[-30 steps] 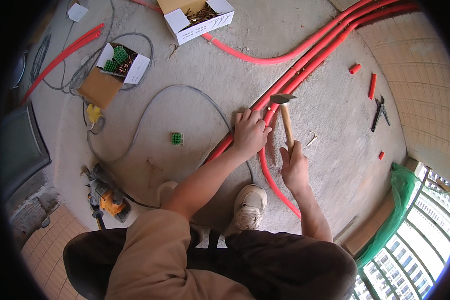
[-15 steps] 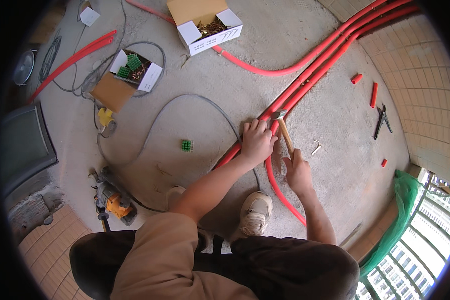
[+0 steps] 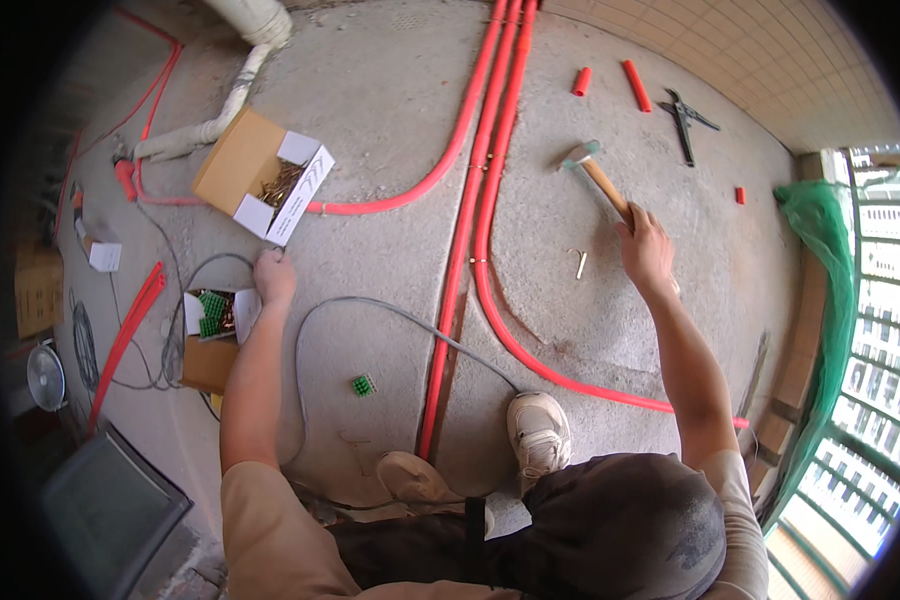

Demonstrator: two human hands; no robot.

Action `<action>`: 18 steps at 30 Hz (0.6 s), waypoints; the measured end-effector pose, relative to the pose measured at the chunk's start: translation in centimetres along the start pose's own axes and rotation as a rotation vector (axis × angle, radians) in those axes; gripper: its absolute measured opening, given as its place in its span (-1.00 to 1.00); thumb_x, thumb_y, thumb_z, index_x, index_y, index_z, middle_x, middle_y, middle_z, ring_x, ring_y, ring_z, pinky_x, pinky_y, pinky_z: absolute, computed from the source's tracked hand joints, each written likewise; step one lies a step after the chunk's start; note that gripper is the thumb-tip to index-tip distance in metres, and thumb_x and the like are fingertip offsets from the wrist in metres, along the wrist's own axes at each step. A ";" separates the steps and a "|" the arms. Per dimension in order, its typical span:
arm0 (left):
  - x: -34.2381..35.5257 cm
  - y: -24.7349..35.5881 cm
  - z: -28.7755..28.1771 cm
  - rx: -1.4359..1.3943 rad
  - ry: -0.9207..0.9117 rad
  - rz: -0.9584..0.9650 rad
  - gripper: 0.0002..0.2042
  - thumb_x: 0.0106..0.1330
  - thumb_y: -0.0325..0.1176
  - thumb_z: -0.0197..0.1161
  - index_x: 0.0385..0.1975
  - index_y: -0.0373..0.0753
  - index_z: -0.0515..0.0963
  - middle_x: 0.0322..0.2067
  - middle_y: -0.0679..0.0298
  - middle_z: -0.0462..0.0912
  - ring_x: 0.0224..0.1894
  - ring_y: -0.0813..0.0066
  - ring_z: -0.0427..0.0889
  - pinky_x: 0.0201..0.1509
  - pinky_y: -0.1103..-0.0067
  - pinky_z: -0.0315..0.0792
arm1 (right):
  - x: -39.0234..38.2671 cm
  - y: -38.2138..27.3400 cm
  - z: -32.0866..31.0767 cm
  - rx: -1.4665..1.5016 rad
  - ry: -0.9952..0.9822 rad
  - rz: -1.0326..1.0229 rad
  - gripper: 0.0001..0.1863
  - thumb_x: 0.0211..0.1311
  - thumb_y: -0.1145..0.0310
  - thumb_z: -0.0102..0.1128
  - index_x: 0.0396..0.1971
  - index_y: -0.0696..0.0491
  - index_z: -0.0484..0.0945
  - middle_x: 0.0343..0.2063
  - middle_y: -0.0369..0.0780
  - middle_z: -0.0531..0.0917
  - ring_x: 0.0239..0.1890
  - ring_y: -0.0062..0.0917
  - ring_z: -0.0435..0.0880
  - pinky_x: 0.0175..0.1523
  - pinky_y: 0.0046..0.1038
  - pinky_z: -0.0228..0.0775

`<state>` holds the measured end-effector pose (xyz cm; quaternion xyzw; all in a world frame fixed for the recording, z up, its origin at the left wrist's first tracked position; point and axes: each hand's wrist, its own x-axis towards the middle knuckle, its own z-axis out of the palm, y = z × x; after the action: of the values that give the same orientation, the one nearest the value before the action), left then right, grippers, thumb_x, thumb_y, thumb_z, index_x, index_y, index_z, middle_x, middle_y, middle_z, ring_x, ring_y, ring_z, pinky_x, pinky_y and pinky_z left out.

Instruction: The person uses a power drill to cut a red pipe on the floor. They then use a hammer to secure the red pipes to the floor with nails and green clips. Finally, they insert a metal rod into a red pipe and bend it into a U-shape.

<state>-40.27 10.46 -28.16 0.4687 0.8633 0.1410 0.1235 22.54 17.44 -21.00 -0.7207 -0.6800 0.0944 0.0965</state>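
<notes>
My right hand (image 3: 647,250) is wrapped round the wooden handle of a hammer (image 3: 603,184), whose metal head hangs over the floor right of the red pipes. My left hand (image 3: 274,277) reaches far out to the left, its fingers drawn together at the floor. Whatever they may pinch is too small to make out. Just beyond them stands an open white box of metal hooks (image 3: 293,195). Beside that wrist is a second open box (image 3: 194,318) with green plastic pieces. Red pipes (image 3: 482,165) run along the floor between my hands, with small metal fixings on them.
A loose metal hook (image 3: 579,262) and a small green block (image 3: 363,385) lie on the concrete. Black pliers (image 3: 683,125) and short red pipe pieces (image 3: 637,86) lie at the far right. A grey cable (image 3: 370,299) loops across the floor. Green netting (image 3: 820,260) hangs by the railing.
My left hand has left the pipes and moved far left beside the boxes. The hammer, still in my right hand, has come away from the pipes to the right. The view has shifted.
</notes>
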 end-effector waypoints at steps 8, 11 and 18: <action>-3.0 0.8 -2.5 -0.027 -0.040 -0.087 -0.88 0.27 -0.48 0.25 -0.40 -0.42 0.55 -0.38 -0.03 0.68 -0.30 0.03 0.68 -0.13 0.27 0.53 | -1.1 -4.0 -0.2 0.936 -0.480 0.406 -0.71 0.31 0.26 0.30 -0.15 0.18 0.59 -0.44 -0.29 0.64 -0.47 -0.61 0.59 -0.34 -0.50 0.46; -6.9 7.5 -5.8 -0.708 -0.623 -0.265 -0.96 0.31 -0.53 0.24 -0.32 -0.30 0.52 -0.37 0.15 0.66 -0.37 0.39 0.63 -0.29 0.51 0.48 | -2.6 -3.0 -1.9 1.578 -0.237 0.796 -0.86 0.42 0.36 0.18 -0.21 0.12 0.59 -0.53 -0.37 0.53 -0.54 -0.67 0.50 -0.44 -0.59 0.37; -15.9 8.2 -5.0 -1.439 -0.817 -0.610 -0.94 0.35 -0.52 0.26 -0.28 -0.25 0.51 -0.34 0.20 0.66 -0.35 0.44 0.60 -0.27 0.55 0.46 | -1.4 4.7 3.0 0.795 0.737 1.376 -0.80 0.33 0.35 0.09 -0.34 0.20 0.57 -0.51 -0.25 0.56 -0.57 -0.56 0.53 -0.52 -0.50 0.36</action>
<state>-27.20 0.69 -19.29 0.0400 0.5409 0.4327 0.7202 26.17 15.78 -25.17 -0.8685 0.0636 0.1228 0.4759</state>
